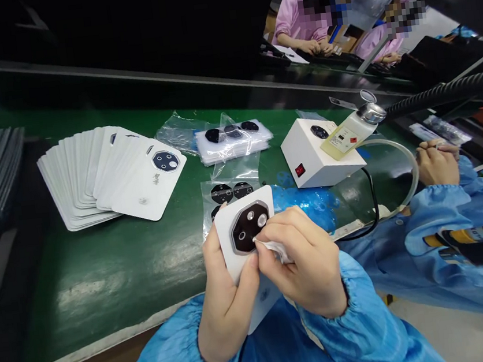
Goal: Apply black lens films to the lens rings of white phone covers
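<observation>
White card point(225, 235) carrying a black octagonal lens piece point(247, 228) stands tilted at lower centre of the frame, gripped along its edge by the left hand point(231, 298), while the closed fingers of the right hand point(303, 261) pinch a white wipe point(273, 252) against the lens piece. Just beyond, on the green workbench point(104, 278), lie a clear bag of black lens pieces point(226, 197) and, at centre left, a fanned stack of white cards point(101, 173). Right of centre stand a white box with a red switch point(319, 152) and a pump bottle point(347, 134), near a co-worker's hand point(438, 164).
</observation>
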The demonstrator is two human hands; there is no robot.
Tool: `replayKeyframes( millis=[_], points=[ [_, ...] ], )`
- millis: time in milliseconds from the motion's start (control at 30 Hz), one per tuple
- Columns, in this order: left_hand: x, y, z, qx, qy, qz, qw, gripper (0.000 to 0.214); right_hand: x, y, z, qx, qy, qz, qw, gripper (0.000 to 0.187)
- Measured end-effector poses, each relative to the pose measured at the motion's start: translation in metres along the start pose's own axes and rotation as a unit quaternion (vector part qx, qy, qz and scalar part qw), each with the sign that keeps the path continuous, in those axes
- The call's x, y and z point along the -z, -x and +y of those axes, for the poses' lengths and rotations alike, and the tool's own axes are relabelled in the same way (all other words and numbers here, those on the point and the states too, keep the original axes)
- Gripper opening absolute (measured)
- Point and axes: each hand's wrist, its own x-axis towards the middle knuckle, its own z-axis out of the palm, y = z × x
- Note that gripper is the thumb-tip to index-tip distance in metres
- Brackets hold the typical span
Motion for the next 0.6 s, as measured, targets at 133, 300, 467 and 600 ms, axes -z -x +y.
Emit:
replayKeyframes(
  millis=[133,300,467,600],
  points=[
    [-0.001,0.000,-0.001,-0.029,-0.046,0.000,0.999,0.063,0.002,0.000,0.000,0.000,-0.006,-0.018,1.000,0.009],
    [0.000,0.002,-0.004,-0.034,-0.053,-0.003,0.998,0.067,0.003,0.001,0.001,-0.006,-0.001,-0.042,0.999,0.009],
    [0.002,0.002,0.002,0.028,0.029,-0.007,0.999,0.058,0.010,0.000,-0.001,-0.016,-0.005,-0.021,1.000,0.011],
    [0.006,0.000,0.018,0.233,0.246,-0.040,0.940,0.058,0.020,0.000,-0.005,-0.029,-0.101,0.012,0.994,0.014]
  ],
)
